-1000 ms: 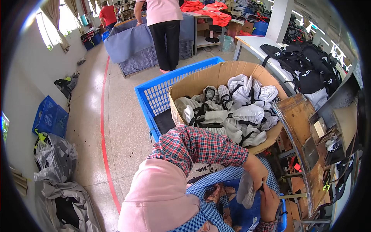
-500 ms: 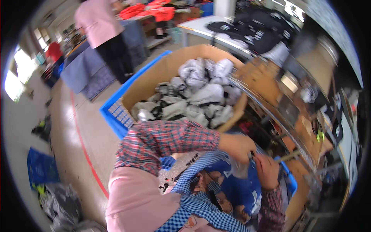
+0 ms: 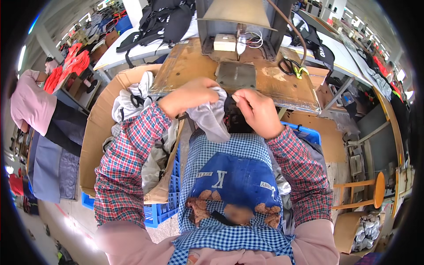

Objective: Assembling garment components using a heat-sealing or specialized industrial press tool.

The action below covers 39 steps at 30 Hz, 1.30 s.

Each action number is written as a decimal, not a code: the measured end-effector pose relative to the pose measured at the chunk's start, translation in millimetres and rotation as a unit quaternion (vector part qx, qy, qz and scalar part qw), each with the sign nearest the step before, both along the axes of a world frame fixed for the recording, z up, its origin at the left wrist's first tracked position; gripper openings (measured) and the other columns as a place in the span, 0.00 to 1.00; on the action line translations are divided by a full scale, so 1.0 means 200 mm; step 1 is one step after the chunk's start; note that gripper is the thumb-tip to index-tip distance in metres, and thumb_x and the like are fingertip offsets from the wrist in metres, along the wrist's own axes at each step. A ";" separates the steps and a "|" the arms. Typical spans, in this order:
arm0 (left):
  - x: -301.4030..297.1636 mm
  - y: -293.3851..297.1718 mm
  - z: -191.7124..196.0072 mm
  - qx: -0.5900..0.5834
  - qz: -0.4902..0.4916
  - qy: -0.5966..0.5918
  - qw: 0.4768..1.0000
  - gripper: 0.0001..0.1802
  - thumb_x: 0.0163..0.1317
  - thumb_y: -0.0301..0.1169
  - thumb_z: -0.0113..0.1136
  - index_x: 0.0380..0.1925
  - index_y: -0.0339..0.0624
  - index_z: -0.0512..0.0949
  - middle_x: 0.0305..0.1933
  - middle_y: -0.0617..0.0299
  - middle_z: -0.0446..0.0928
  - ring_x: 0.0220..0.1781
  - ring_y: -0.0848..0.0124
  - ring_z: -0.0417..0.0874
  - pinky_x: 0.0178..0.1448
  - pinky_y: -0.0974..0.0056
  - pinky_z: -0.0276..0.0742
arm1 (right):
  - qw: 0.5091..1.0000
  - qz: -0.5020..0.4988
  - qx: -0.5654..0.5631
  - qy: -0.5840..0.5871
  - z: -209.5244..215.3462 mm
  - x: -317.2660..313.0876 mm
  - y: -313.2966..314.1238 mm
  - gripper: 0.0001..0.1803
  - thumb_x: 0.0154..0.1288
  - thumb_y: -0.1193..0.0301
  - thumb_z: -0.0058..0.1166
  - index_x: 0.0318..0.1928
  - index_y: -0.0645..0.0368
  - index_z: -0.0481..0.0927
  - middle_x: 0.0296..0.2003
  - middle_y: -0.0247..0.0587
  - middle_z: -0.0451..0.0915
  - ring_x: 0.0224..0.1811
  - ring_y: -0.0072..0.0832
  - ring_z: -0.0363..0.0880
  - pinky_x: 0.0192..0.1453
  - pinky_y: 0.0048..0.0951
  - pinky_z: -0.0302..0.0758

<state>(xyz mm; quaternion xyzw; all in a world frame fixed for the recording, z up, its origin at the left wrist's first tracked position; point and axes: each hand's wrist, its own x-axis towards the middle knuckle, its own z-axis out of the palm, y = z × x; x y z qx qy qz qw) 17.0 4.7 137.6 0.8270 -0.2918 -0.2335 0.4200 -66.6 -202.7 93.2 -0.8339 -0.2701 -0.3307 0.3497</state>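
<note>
Left hand (image 3: 192,96): curled nearly closed at the upper centre of the frame, gripping the top of a pale grey cloth piece (image 3: 211,119). Right hand (image 3: 258,114): just right of there, drawn to a narrow pinch of thumb and forefinger, seemingly on a black strip (image 3: 229,105) beside the cloth, though too dark and small to tell the exact hold. Cloth piece: hanging from the left hand near the middle of the frame, just below the front edge of the worn wooden table top (image 3: 190,57) and reaching down over the checked apron (image 3: 194,150).

To handle this well, hold the cloth firmly enough to prevent slipping, yet without crushing the folds. Pinch the strip close to the meeting of cloth and black, rather than far out, to guide without twisting. Draw both hands gently apart to take out slack, pulling evenly; probably easy to stretch or pucker with a one-sided tug. Lift the hanging end clear of the rough-looking table edge, likely to snag thin cloth. Check for trapped folds before shifting either grip. Avoid swinging the left elbow into the grey-white pieces (image 3: 120,108) in the cardboard box (image 3: 95,132), left of centre in the frame
</note>
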 end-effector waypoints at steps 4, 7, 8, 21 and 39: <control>0.16 -0.05 -0.04 -0.084 0.032 0.066 0.994 0.16 0.48 0.25 0.52 0.38 0.32 0.80 0.31 0.68 0.77 0.30 0.79 0.75 0.33 0.73 0.70 | 0.992 0.006 0.102 0.078 -0.02 0.09 -0.03 0.04 0.66 0.75 0.55 0.38 0.63 0.77 0.26 0.49 0.79 0.28 0.44 0.80 0.33 0.36 0.76; 0.28 -0.08 -0.05 -0.075 0.065 0.089 0.991 0.11 0.46 0.23 0.51 0.32 0.37 0.78 0.26 0.69 0.74 0.27 0.78 0.75 0.29 0.72 0.70 | 0.989 0.000 0.115 0.089 -0.02 0.18 -0.04 0.05 0.67 0.74 0.54 0.39 0.64 0.77 0.24 0.46 0.79 0.25 0.36 0.80 0.31 0.32 0.76; 0.32 -0.10 -0.06 -0.075 0.062 0.089 0.991 0.11 0.46 0.23 0.51 0.32 0.37 0.78 0.26 0.69 0.74 0.27 0.78 0.75 0.29 0.72 0.70 | 0.987 0.001 0.127 0.098 -0.02 0.20 -0.05 0.06 0.67 0.73 0.54 0.39 0.64 0.77 0.24 0.44 0.79 0.24 0.32 0.80 0.31 0.30 0.76; 0.49 -0.29 0.07 -0.086 0.135 0.155 0.975 0.05 0.47 0.22 0.49 0.17 0.37 0.75 0.16 0.65 0.70 0.15 0.73 0.73 0.18 0.65 0.66 | 0.946 0.019 0.226 0.231 0.01 0.46 -0.17 0.11 0.72 0.68 0.52 0.42 0.65 0.77 0.27 0.30 0.78 0.27 0.16 0.76 0.33 0.20 0.75; 0.48 -0.26 0.12 -0.139 0.085 0.150 0.975 0.10 0.54 0.35 0.55 0.18 0.46 0.74 0.18 0.72 0.71 0.20 0.80 0.71 0.23 0.71 0.67 | 0.936 0.021 0.263 0.233 0.05 0.55 -0.17 0.11 0.72 0.68 0.52 0.43 0.65 0.78 0.28 0.33 0.79 0.28 0.18 0.77 0.34 0.21 0.77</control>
